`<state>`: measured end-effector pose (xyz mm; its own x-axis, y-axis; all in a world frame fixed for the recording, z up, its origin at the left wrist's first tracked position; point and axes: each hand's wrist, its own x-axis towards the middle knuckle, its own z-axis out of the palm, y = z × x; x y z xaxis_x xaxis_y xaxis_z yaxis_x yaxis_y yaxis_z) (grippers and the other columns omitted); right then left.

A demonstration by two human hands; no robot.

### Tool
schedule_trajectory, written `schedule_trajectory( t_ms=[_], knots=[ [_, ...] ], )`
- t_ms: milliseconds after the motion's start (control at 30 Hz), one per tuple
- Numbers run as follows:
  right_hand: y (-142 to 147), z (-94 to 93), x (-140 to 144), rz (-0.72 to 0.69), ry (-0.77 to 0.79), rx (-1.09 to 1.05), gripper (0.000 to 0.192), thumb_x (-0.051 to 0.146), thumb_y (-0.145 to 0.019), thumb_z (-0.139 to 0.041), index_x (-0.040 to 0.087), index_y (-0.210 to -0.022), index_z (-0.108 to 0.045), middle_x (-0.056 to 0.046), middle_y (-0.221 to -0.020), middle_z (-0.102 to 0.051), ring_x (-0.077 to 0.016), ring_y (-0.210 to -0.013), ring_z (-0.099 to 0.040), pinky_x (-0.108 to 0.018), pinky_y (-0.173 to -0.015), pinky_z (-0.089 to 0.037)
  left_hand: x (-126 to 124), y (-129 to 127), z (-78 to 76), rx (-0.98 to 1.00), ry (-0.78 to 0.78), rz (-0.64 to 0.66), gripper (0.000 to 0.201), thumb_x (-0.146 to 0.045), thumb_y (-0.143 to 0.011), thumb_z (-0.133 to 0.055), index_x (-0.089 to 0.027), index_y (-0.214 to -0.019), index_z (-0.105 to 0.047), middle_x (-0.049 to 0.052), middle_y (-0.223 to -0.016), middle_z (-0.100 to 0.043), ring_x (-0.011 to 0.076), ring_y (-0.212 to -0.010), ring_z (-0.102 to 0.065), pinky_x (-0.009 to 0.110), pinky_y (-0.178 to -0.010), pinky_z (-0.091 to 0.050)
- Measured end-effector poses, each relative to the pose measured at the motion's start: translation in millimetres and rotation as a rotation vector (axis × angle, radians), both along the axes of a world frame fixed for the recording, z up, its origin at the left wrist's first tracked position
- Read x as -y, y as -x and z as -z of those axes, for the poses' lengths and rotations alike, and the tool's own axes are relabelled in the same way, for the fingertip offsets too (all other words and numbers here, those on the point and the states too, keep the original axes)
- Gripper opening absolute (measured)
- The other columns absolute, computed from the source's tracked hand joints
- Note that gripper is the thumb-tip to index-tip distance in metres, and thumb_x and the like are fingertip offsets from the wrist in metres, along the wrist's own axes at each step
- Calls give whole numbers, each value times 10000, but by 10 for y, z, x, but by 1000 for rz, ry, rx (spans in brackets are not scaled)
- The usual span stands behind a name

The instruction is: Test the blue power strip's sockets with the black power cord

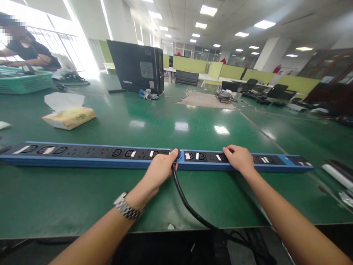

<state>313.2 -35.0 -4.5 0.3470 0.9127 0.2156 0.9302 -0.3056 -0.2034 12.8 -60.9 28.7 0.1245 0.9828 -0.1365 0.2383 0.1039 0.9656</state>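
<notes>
A long blue power strip (193, 166) with black sockets and small white labels lies across the green table in front of me. My left hand (162, 163) is closed around a black plug (176, 151) at the strip's middle, thumb on top of it. From the plug a thick black cable (187, 206) curves down over the table's near edge. Further right, my right hand (240, 158) is closed on the strip, its thumb and fingers at the far edge and its palm over some sockets. Whether the plug's pins sit in a socket is hidden.
Beyond the strip are a tissue pack (70, 116), a black computer case (135, 68) and gloves (149, 94). A green basket (26, 81) stands at the far left, near another person (30, 51). A dark object with a white edge (338, 175) lies at the right.
</notes>
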Motion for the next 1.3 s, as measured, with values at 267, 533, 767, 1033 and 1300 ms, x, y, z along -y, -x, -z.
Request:
schedule_trajectory(
  t_ms=[267,533,767,1033,1300],
  knots=[
    [15,2,11,-10,-12,-8,422,530,-858,-415,280,-904,-752,-53,-933,-732,-233,-840,-636,-293,-613,-362,-105,-194,130,208,292,9,572,-549,-872,-426,-189,-427,-421,-72,-283,-214,51,-275,-163,220,-371,-82],
    [12,-43,61,-17,-116,47,351,429,-857,-452,230,-922,-733,-84,-976,-717,-255,-912,-610,-358,-763,-392,-103,-99,122,-110,138,110,659,-662,-862,-333,-185,-435,-492,-26,-303,-338,88,-301,-292,246,-385,-216],
    [1159,-126,303,-367,70,-600,490,577,-880,-420,179,-656,-598,-71,-643,-637,-171,-605,-569,-292,-577,-397,-371,369,142,-817,-620,-269,429,-484,-900,-379,-209,-799,-691,64,-824,-719,221,-812,-626,327,-702,-400],
    [1573,-759,583,-601,-282,-1650,319,500,-828,-594,195,-762,-529,81,-468,-453,-54,-350,-373,-185,-357,-293,-402,304,342,-1126,-767,-88,399,-436,-926,-369,-250,-980,-717,51,-984,-737,262,-968,-627,421,-873,-360],
    [623,-478,686,-104,216,-1809,338,418,-832,-521,203,-592,-417,96,-342,-276,-49,-255,-207,-172,-273,-144,-424,312,355,-1106,-734,-125,402,-442,-915,-375,-256,-970,-727,52,-1006,-741,261,-982,-625,438,-898,-351]
  ],
)
